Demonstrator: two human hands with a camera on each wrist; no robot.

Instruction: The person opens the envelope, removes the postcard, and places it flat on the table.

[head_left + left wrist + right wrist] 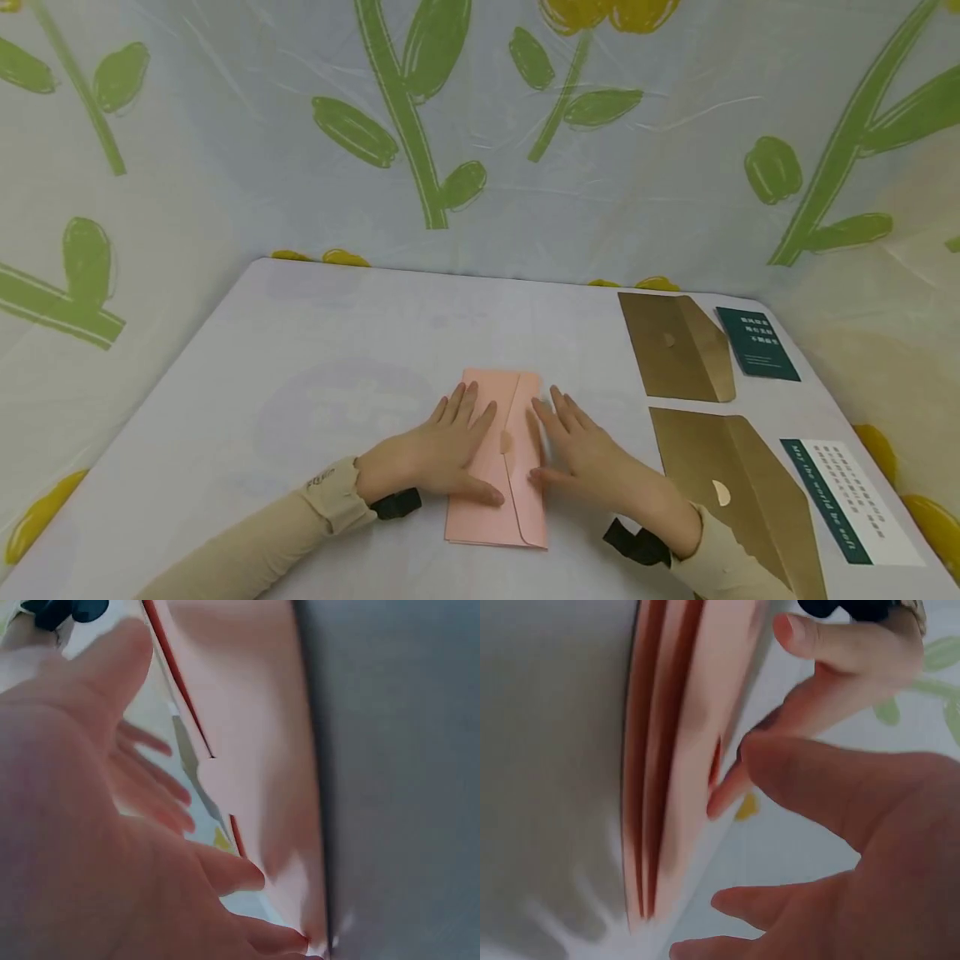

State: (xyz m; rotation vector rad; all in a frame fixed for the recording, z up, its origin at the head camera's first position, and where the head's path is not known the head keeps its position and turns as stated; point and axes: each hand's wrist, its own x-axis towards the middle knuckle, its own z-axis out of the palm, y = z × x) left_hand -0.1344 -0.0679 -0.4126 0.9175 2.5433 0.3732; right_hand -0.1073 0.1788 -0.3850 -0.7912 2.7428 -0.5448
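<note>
A pink envelope (498, 462) lies lengthwise on the table before me, its long flap folded over and a small rounded tab at the middle. My left hand (435, 458) lies over its left side, fingers spread and thumb toward the near end. At the right edge is my right hand (592, 454), fingers spread and extended, index fingertip and thumb tip right at the edge. In the right wrist view, the side of the pink envelope (690, 750) shows several layered edges. The left wrist view shows dark red slits along the flap of the envelope (255, 750).
To the right lie two brown envelopes, a far one (667, 350) and a near one (720, 454), flaps spread. Beside them are a dark green card (759, 346) and a white-and-green card (862, 508). A leaf-patterned sheet (262, 167) hangs behind the white table (300, 375).
</note>
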